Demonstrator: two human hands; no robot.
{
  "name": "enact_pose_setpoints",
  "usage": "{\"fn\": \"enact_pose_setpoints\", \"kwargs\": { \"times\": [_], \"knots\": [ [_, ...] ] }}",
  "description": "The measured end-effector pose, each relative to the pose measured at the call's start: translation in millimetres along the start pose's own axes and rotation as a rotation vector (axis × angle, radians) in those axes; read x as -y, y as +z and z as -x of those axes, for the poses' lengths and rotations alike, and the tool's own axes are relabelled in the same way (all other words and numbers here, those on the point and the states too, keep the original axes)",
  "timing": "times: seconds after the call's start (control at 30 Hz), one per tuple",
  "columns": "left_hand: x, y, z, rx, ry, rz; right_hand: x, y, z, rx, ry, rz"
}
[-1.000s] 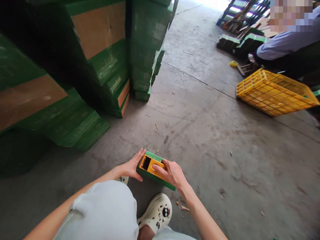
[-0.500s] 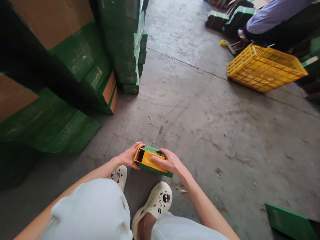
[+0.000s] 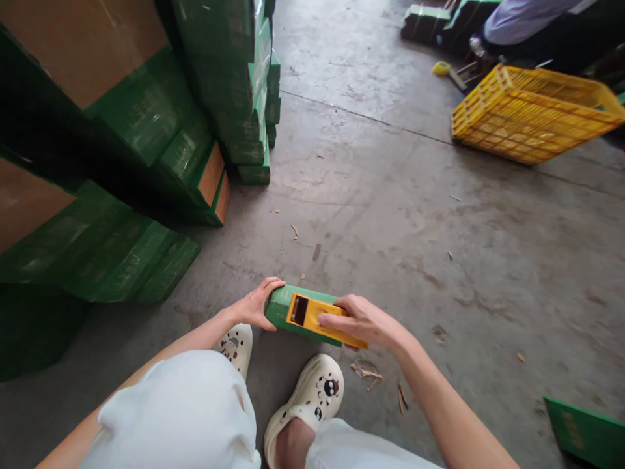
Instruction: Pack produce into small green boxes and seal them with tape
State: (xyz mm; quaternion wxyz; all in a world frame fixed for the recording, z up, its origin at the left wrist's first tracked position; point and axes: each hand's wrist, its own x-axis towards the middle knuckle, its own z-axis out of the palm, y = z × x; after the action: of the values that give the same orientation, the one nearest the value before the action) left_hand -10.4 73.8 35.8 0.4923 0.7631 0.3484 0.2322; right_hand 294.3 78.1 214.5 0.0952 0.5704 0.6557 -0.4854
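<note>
A long green box (image 3: pixel 278 305) lies low between my feet, close to the floor, with pale print on its side. My left hand (image 3: pixel 256 305) clasps its left end, thumb and fingers on opposite edges. In my right hand (image 3: pixel 364 319) is a yellow hand-held tool (image 3: pixel 312 314), flat and oblong with a dark window at its left end. The tool overlaps the box's right part from above; whether it touches the box I cannot tell. I cannot make out the tool's exact kind.
Stacks of green and brown cartons (image 3: pixel 234 98) rise on the left. A yellow plastic crate (image 3: pixel 532 117) stands at the upper right, near a seated person's sleeve (image 3: pixel 522 23). A green panel (image 3: pixel 581 426) is at the lower right; thin scraps (image 3: pixel 366 373) litter the floor.
My right hand has moved right with the yellow tool, away from my left hand, uncovering the box's left end. My left hand has stayed at that end.
</note>
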Motion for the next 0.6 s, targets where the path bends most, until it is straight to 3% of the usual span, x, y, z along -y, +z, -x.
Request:
{"fn": "enact_pose_setpoints", "kwargs": {
  "times": [0.17,0.6],
  "knots": [
    [-1.2,-0.9,-0.3,0.006,-0.006,0.003,-19.3,-7.1,3.4,0.017,0.027,0.032],
    [-24.0,-3.9,-7.8,0.085,-0.029,-0.27,-12.3,8.0,-5.7,-0.042,0.108,0.155]
  ]
}}
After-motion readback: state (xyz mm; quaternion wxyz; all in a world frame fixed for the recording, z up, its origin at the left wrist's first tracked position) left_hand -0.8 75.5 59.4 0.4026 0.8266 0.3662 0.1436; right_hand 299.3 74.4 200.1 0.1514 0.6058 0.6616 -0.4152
